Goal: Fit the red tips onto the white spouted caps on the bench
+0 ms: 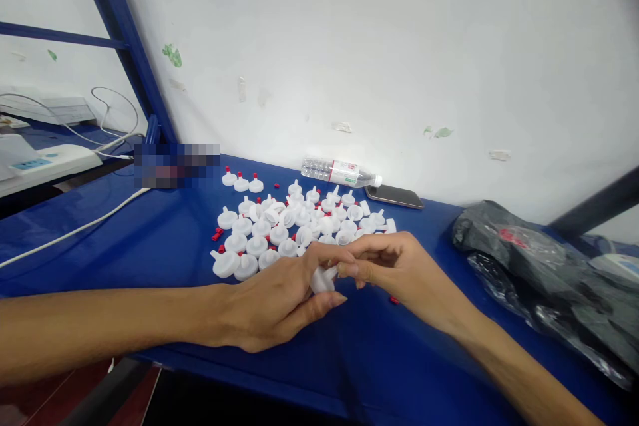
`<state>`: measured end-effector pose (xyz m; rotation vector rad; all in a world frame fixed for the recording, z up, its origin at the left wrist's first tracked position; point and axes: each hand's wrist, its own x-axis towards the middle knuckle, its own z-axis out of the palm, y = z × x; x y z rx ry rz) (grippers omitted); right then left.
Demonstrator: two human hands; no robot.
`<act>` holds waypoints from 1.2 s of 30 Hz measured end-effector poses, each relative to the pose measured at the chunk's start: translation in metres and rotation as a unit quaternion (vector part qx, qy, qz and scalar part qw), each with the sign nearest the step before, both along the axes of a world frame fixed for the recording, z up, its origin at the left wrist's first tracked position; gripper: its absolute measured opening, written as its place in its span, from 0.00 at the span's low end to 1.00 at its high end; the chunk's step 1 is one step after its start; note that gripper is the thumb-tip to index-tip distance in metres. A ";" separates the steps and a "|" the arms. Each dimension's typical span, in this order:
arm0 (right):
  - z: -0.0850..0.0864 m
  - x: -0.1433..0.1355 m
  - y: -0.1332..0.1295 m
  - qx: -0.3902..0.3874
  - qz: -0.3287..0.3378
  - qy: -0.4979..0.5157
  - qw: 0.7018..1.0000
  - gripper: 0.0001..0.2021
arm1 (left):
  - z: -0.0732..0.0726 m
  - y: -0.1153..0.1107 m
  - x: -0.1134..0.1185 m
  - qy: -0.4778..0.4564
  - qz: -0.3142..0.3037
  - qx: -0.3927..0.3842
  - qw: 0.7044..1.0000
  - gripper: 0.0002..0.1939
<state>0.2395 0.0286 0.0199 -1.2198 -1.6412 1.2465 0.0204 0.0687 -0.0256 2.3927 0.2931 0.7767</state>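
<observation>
My left hand (pixel 279 303) is closed round a white plastic cap with a spout (pixel 323 279), held above the blue table near its front. At the tip of the spout, my right hand (pixel 394 269) has its thumb and fingers pinched together; whatever they hold there is hidden. Just beyond both hands lies a spread of several white spouted caps (pixel 257 245), with small red pieces (pixel 217 233) scattered among them. Three white caps with red tips (pixel 241 182) stand in a row at the back left of the spread.
A clear plastic bottle (pixel 344 173) lies along the wall beside a dark phone (pixel 394 196). To the right is a crumpled dark plastic bag (pixel 544 266). A white cable (pixel 84 233) crosses the left of the blue table (pixel 164 239), near a power strip (pixel 54 161).
</observation>
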 end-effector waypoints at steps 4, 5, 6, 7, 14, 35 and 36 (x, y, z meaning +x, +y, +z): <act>0.002 -0.003 -0.001 0.007 0.004 -0.017 1.000 0.07 | -0.001 0.000 0.000 -0.002 0.018 -0.007 1.000 0.16; 0.002 -0.003 -0.001 0.007 0.010 -0.016 1.000 0.07 | -0.002 0.000 0.000 -0.005 0.025 -0.011 1.000 0.16; 0.001 -0.003 -0.001 0.005 0.015 -0.011 1.000 0.08 | -0.002 -0.001 0.000 -0.007 0.032 -0.013 0.999 0.15; 0.000 -0.003 0.000 0.000 0.019 -0.002 1.000 0.08 | -0.002 -0.001 -0.001 -0.010 0.041 -0.011 0.999 0.15; -0.002 0.006 0.002 -0.019 0.007 0.026 0.999 0.17 | 0.018 0.006 -0.007 -0.134 0.075 -0.061 0.986 0.12; -0.005 0.007 0.004 -0.041 -0.078 0.082 0.993 0.22 | 0.050 0.145 -0.065 -0.177 0.430 0.070 0.883 0.21; -0.005 0.006 0.004 -0.037 -0.088 0.084 0.992 0.21 | 0.049 0.141 -0.071 -0.166 0.434 0.069 0.883 0.21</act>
